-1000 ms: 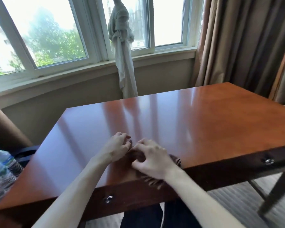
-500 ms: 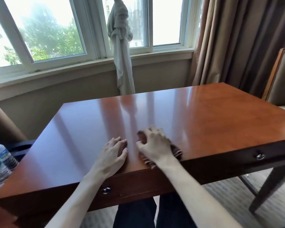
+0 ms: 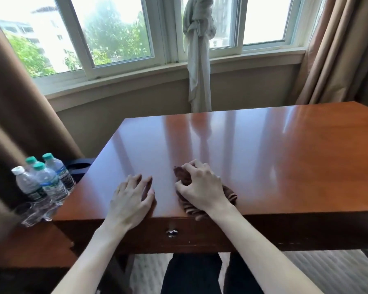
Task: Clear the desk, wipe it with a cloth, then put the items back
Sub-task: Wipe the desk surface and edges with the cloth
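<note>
Since before, water bottles (image 3: 43, 183) nearer.

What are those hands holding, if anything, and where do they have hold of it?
The right hand grips a bunched brown cloth from above, around its middle, against the desk. The left hand holds nothing and rests on the desk.

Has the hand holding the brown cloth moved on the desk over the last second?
Yes. The right hand with the brown cloth has slid away from the desk's near edge; the cloth used to hang over it.
</note>
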Demonstrator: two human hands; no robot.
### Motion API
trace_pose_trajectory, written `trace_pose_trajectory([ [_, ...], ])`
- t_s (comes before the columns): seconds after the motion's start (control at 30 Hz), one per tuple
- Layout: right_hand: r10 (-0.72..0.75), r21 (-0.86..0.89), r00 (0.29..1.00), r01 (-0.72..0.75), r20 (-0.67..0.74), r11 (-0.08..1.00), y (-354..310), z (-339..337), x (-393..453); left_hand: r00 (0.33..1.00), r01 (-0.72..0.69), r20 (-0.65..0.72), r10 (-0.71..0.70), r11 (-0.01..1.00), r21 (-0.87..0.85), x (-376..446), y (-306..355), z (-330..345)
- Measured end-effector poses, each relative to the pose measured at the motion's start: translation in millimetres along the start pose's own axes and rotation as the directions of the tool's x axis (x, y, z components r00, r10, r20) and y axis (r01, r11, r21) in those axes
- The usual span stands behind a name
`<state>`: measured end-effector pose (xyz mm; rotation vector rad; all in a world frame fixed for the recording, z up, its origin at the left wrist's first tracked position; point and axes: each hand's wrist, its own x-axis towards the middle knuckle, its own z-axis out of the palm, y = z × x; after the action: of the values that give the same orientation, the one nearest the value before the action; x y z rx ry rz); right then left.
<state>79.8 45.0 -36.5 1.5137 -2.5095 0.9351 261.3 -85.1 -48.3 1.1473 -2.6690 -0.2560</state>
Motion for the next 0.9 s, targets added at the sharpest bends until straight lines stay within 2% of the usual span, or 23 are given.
trace_pose_trajectory([
  [0.17,0.246,-0.086,0.958,-0.260,-0.145,0.962,70.7,-36.4,14.9,0.997,0.028,-0.071,-0.029,0.999,-0.026,0.3,3.4,2.3],
  [0.27,0.259,-0.177,0.946,-0.294,-0.197,0.939,45.6,-19.8,18.9,0.994,0.030,-0.099,-0.037,0.997,-0.070,-1.7,4.6,4.3],
  [0.33,0.192,-0.179,0.966,-0.222,-0.170,0.958,6.7,3.5,13.2,0.994,0.024,-0.100,-0.040,0.989,-0.149,-1.1,3.5,2.4],
  [0.4,0.016,-0.144,0.994,-0.033,-0.112,0.989,-32.4,23.0,0.3,0.995,0.067,-0.050,-0.089,0.938,-0.341,3.4,-2.6,-10.0],
  [0.47,-0.179,-0.018,0.983,0.179,0.027,0.984,-50.9,28.5,-6.1,0.989,0.138,0.025,-0.143,0.869,-0.476,12.9,-13.1,-27.2],
  [0.5,-0.224,0.042,0.969,0.221,0.099,0.974,-50.3,26.5,-0.4,0.991,0.134,0.038,-0.131,0.879,-0.457,19.2,-18.9,-33.3],
  [0.53,-0.211,0.051,0.967,0.206,0.143,0.977,-46.1,25.6,10.7,0.992,0.126,0.043,-0.119,0.907,-0.401,26.1,-25.1,-36.5],
  [0.57,-0.145,0.019,0.981,0.144,0.128,0.989,-39.4,26.0,24.4,0.993,0.120,0.045,-0.112,0.937,-0.328,33.8,-30.4,-37.5],
  [0.63,0.082,-0.067,0.996,-0.083,-0.021,0.994,-24.1,29.2,55.2,0.993,0.112,0.065,-0.100,0.972,-0.206,52.6,-37.6,-33.6],
  [0.67,0.141,-0.085,0.988,-0.146,-0.065,0.986,-19.5,32.5,69.2,0.993,0.104,0.071,-0.093,0.981,-0.166,64.1,-40.5,-27.5],
  [0.7,0.112,-0.091,0.993,-0.116,-0.047,0.989,-15.3,37.6,82.5,0.995,0.091,0.057,-0.085,0.989,-0.120,77.8,-42.7,-20.3],
  [0.77,-0.039,-0.034,0.995,0.042,0.092,0.999,-6.5,45.1,106.7,0.999,0.046,-0.001,-0.046,0.998,-0.042,106.8,-43.9,-7.5],
  [0.8,-0.077,0.007,0.986,0.077,0.150,0.997,0.6,46.8,122.5,0.999,0.027,-0.016,-0.028,1.000,-0.007,121.4,-43.7,-2.1],
  [0.83,-0.080,0.027,0.983,0.077,0.165,0.997,9.9,48.3,141.9,1.000,0.018,-0.014,-0.018,0.999,0.026,134.0,-42.7,1.9],
  [0.9,0.007,0.007,0.995,-0.007,0.103,1.000,32.9,55.4,188.9,1.000,0.012,0.026,-0.013,0.999,0.047,153.7,-43.4,9.6],
])
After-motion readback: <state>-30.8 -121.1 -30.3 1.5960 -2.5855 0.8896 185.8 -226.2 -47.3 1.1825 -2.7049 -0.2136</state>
